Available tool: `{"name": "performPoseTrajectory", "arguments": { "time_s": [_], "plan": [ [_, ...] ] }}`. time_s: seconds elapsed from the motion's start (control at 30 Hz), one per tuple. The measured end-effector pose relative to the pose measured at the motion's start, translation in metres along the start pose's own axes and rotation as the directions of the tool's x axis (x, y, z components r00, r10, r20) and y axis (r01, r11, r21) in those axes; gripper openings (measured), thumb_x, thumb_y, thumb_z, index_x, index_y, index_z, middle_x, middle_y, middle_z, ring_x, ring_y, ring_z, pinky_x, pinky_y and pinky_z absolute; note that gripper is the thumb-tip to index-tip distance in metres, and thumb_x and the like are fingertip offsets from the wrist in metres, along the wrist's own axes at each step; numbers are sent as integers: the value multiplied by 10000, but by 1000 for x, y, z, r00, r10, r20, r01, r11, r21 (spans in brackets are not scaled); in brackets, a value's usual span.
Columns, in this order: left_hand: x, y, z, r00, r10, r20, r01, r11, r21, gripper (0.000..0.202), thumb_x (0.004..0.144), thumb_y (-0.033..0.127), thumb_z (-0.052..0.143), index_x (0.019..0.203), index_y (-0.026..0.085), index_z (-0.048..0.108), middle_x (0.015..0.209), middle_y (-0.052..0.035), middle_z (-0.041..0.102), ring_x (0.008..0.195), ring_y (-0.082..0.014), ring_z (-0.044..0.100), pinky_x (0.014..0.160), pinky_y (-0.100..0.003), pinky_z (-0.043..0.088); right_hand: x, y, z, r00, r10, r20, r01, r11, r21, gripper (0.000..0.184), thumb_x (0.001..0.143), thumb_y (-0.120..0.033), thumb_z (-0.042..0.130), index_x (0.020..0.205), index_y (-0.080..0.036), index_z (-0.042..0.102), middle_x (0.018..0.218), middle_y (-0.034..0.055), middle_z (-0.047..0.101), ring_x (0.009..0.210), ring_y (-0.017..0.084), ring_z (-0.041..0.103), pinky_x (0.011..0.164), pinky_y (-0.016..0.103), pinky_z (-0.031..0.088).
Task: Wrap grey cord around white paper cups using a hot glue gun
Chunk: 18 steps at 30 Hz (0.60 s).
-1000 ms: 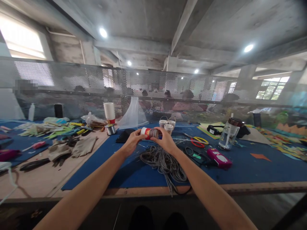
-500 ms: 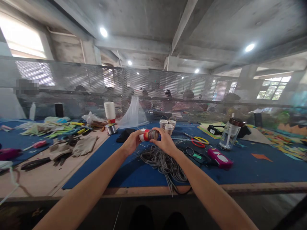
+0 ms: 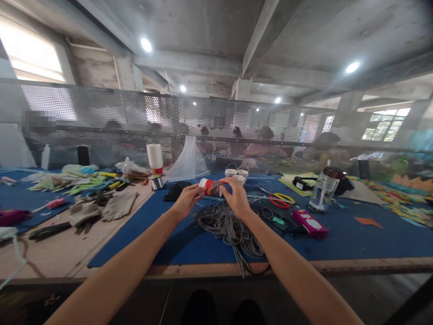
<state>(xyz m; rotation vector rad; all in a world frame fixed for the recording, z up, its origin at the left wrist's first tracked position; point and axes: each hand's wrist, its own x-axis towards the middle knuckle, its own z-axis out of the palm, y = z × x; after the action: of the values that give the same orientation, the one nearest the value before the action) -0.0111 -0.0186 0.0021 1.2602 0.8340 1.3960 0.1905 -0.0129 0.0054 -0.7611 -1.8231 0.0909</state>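
Left hand (image 3: 185, 201): closed on the near-left end of a small white-capped, red-banded spool (image 3: 209, 187), thumb and fingers pinching it just below the cap.

Right hand (image 3: 237, 197): fingers curled over the top of the spool's right end and clamped on it; the thumb is hidden behind the hand.

The spool is held level between both hands, raised above the table, over the far part of a loose coil of grey cord (image 3: 233, 230). The spool's body looks wound with grey material; the detail is too blurred to confirm. The coil lies on a dark blue felt mat (image 3: 341, 237), its strands trailing to the near table edge.

Containers:
- Small white paper cups with wire handles (image 3: 233, 172) stand just beyond the hands; contents cannot be seen.
- A stack of white paper cups (image 3: 154, 157) stands farther left, a silver wire reel (image 3: 156, 182) at its foot.
- A clear glass jar with a brown lid (image 3: 323, 189) stands to the right; contents cannot be told.

Surface: yellow- and red-handled scissors (image 3: 281, 199) and a magenta hand tool (image 3: 309, 223) lie right of the coil. Beige cloth gloves (image 3: 104, 208) lie to the left on the bare wooden tabletop (image 3: 50, 253).

Room: a grey perforated metal screen (image 3: 101, 115) runs along the far side of the table, with seated people visible behind it. The ceiling is bare concrete with round lights.
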Motion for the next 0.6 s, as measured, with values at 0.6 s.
{"name": "performPoseTrajectory", "arguments": {
  "time_s": [0.6],
  "plan": [
    [5,-5,-5,991,84,-102,-85,996,1,302,644,361,806,865,159,766,845,-72,737,817,-188,633,825,-300,446,3,-3,-11,982,98,162,-117,987,112,154,878,-268,551,924,-186,673,907,30,705,831,149,647,815,262,487]
  ]
}}
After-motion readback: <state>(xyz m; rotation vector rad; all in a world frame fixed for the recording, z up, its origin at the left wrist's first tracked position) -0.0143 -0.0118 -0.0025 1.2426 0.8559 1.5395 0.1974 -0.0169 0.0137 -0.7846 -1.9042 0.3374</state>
